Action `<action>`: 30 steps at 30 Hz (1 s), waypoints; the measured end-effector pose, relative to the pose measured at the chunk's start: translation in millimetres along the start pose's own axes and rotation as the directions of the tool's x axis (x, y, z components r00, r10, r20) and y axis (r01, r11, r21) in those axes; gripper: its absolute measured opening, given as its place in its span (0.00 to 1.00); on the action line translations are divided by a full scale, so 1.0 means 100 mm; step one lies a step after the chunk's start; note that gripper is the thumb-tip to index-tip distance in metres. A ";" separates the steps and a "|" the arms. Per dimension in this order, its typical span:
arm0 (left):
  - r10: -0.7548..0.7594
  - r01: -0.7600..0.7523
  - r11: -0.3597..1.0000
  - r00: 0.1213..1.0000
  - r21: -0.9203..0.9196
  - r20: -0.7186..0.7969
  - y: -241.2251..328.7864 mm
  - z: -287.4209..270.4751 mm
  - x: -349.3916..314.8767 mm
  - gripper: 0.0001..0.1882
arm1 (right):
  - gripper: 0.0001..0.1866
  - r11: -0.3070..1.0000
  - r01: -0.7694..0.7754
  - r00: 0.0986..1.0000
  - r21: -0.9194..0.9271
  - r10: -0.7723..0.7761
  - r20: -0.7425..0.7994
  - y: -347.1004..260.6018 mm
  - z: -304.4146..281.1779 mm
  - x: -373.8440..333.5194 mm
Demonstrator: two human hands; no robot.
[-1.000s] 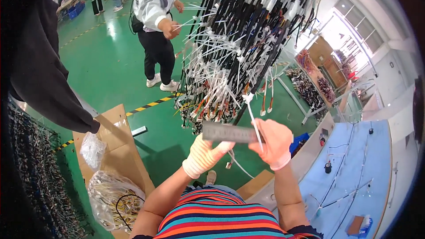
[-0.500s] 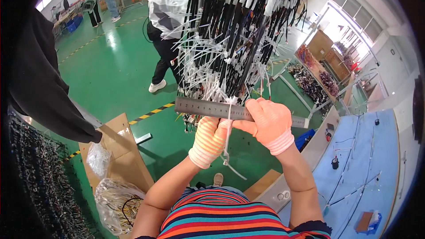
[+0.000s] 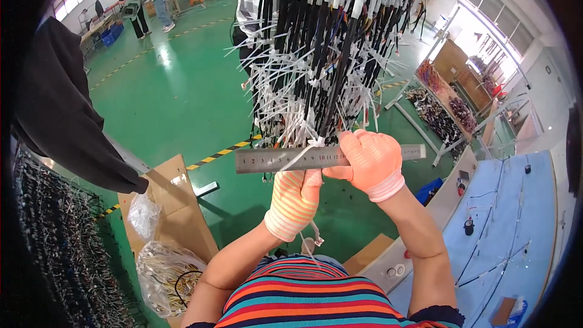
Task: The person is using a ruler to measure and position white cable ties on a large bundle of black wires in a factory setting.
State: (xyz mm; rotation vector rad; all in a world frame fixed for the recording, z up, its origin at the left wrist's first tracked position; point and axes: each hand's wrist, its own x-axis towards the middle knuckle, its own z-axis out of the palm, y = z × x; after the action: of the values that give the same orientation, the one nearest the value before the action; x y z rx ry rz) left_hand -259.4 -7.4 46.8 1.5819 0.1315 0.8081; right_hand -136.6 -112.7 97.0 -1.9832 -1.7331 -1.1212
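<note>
Both hands wear pale orange knit gloves. My right hand [image 3: 371, 167] is closed around a steel ruler [image 3: 261, 159], which lies level across the front of me. My left hand [image 3: 294, 200] sits just below the ruler, fingers closed on a thin white cable [image 3: 297, 159] that slants across the ruler's face. The loose end of that cable [image 3: 317, 234] hangs below the left hand, with a small connector on it. Above the ruler hangs a thick bundle of black wire harnesses [image 3: 331, 54], with many white cable ties [image 3: 273, 91] sticking out.
A blue-topped workbench [image 3: 486, 225] stands at right. Flattened cardboard [image 3: 188, 206] and a clear bag of wires [image 3: 167, 273] lie at left, beside a rack of hanging harnesses [image 3: 67, 249] and a dark garment [image 3: 79, 109]. A person [image 3: 250, 6] stands behind the bundle; others are farther back.
The white cable, which hung straight down over the ruler, now slants across it toward my left hand. The person behind the bundle is now mostly hidden by it.
</note>
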 end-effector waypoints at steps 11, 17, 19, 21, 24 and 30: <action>-0.386 0.670 0.448 0.742 -0.592 0.549 0.08 -0.24 0.05 0.08 | 0.31 0.923 -0.027 0.999 0.383 0.010 0.046 0.04 0.13 -0.05; -0.352 0.686 0.300 0.726 -0.663 0.591 0.22 -0.22 0.04 0.16 | 0.31 0.899 0.079 0.995 0.431 -0.043 -0.093 0.05 0.19 0.01; -0.326 0.676 0.315 0.736 -0.666 0.593 0.15 -0.22 0.01 0.16 | 0.31 0.895 0.082 0.995 0.438 -0.045 -0.093 0.06 0.20 0.01; -0.296 0.666 0.331 0.746 -0.669 0.596 0.09 -0.24 0.00 0.16 | 0.31 0.893 0.085 0.994 0.442 -0.048 -0.095 0.07 0.21 0.02; -0.251 0.732 0.170 0.680 -0.660 0.689 0.06 -0.25 0.00 0.16 | 0.30 0.874 0.092 0.995 0.477 -0.060 -0.081 0.08 0.20 0.04; -0.321 0.734 0.475 0.658 -0.485 0.681 0.38 0.00 -0.06 0.23 | 0.12 0.924 0.032 0.948 0.382 0.093 -0.305 0.44 -0.08 0.19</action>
State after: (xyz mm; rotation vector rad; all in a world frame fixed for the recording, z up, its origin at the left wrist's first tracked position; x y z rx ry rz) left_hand -277.8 -17.6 78.9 0.7976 -0.0704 -0.1442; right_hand -99.5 -115.4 127.6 -1.4971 -1.5958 -0.9404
